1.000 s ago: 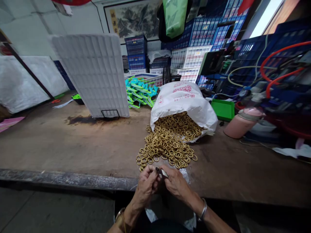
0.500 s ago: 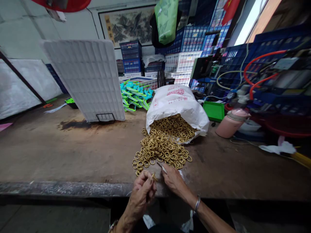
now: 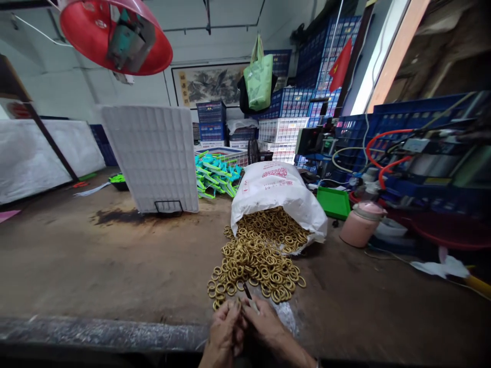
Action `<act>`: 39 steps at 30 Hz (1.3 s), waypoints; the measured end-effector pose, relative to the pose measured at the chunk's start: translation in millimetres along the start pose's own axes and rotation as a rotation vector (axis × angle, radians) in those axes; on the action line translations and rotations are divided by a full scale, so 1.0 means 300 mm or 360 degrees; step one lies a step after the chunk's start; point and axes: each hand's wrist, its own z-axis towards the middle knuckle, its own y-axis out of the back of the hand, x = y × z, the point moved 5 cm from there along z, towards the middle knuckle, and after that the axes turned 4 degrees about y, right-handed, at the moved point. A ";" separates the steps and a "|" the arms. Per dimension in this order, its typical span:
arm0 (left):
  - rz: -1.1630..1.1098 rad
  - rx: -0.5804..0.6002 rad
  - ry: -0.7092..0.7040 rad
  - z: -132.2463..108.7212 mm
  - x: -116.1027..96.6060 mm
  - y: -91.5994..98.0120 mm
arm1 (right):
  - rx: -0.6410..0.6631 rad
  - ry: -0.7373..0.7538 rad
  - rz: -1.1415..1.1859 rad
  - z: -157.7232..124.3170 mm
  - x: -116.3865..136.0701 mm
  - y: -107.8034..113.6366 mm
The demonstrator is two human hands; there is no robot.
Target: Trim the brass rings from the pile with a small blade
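My left hand (image 3: pixel 226 329) is closed at the table's front edge, its fingertips pinching something mostly hidden; a ring showed there a moment earlier. Against it, my right hand (image 3: pixel 264 323) is wrapped round a small knife-like tool (image 3: pixel 250 298) with a dark tip pointing up and away. The fingertips of both hands meet. Just beyond them lies a heap of brass-coloured rings (image 3: pixel 261 266), spilling from the open mouth of a white sack (image 3: pixel 274 186) with red print.
An upright white ribbed panel (image 3: pixel 153 158) stands at the left on the brown table (image 3: pixel 115 266). Green and turquoise pieces (image 3: pixel 217 174) lie behind. Right of the sack are a green tray (image 3: pixel 333 203) and a pink jar (image 3: pixel 360 225). A red lamp (image 3: pixel 115 36) hangs above.
The view has tilted up, so the scene sits lower. My right hand has moved left, bringing the tool against my left fingertips. The ring between my left fingers is now mostly hidden.
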 end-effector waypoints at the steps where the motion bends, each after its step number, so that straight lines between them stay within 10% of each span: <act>1: 0.0018 -0.0013 -0.0003 -0.004 -0.001 0.002 | 0.0022 0.0019 -0.0017 0.004 -0.007 0.000; 19: -0.0133 0.0074 -0.0064 -0.057 -0.017 0.018 | 0.0208 0.0509 -0.1429 -0.043 0.111 0.045; 29: -0.0110 0.0101 0.0018 -0.065 -0.023 0.015 | 0.0341 0.0482 -0.1082 -0.041 0.138 0.043; 39: 0.0002 0.0018 -0.0130 -0.052 -0.021 0.018 | 0.0039 -0.0221 -0.0055 -0.017 -0.011 0.030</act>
